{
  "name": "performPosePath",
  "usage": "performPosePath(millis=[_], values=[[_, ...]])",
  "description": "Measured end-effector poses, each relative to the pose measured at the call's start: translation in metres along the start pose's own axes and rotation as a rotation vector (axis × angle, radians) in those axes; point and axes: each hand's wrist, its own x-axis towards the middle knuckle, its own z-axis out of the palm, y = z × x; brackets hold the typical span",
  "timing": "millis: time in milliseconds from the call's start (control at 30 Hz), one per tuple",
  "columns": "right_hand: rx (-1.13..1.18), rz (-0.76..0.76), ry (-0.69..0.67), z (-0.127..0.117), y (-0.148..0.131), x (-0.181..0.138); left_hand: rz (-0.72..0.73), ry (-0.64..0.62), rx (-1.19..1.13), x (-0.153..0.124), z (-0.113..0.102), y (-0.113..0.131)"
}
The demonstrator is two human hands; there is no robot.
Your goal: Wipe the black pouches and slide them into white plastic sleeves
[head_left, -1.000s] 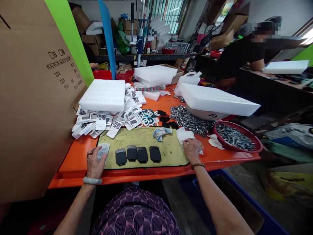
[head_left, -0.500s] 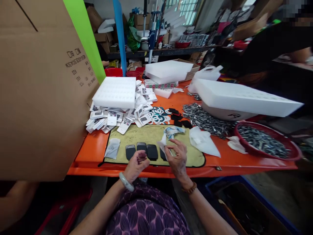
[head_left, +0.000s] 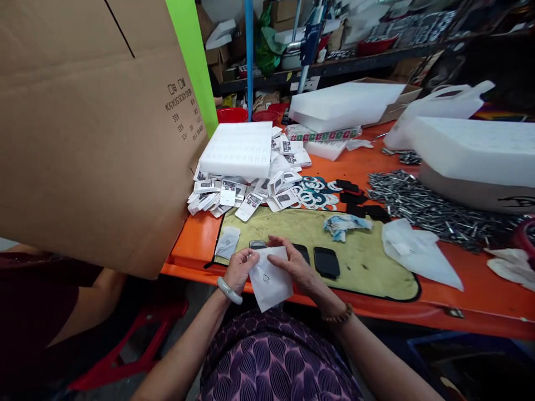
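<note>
Bag of thin white rectangular plastic (head_left: 271, 284) hangs near centre, its upper left pinched by the left hand (head_left: 239, 271), the right hand (head_left: 297, 268) touching its upper right, grip unclear; opening it seems the step, calling for parting thin edges; flat black rounded cases (head_left: 326, 262) lie beyond on yellow cloth mat (head_left: 288, 223)

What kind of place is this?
Likely a small workshop, perhaps for assembly or packing. An orange-covered table bears a heap of loose metal parts and a pile of small printed white packs; a large cardboard carton stands at its left.
</note>
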Motion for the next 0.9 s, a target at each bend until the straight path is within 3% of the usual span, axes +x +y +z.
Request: performPosePath(millis=[100, 333, 567, 700, 800, 900], values=[[0.117, 0.108, -0.046, 0.012, 0.001, 0.002, 0.017, 0.04, 0.061, 0.002, -0.005, -0.004], [0.132, 0.136, 0.004, 0.019, 0.001, 0.0, 0.159, 0.233, 0.193, 0.007, -0.024, -0.008], [-0.016, 0.077, -0.028, 0.015, 0.003, -0.003, 0.069, 0.137, 0.156, -0.006, -0.026, -0.006], [-0.048, 0.062, -0.051, 0.016, 0.004, -0.006, 0.089, 0.161, 0.135, -0.009, -0.024, -0.006], [-0.065, 0.079, -0.041, 0.017, 0.007, -0.01, 0.106, 0.169, 0.029, -0.013, -0.017, -0.005], [-0.061, 0.102, -0.077, 0.019, 0.013, -0.016, 0.042, 0.097, -0.094, -0.018, -0.009, -0.006]])
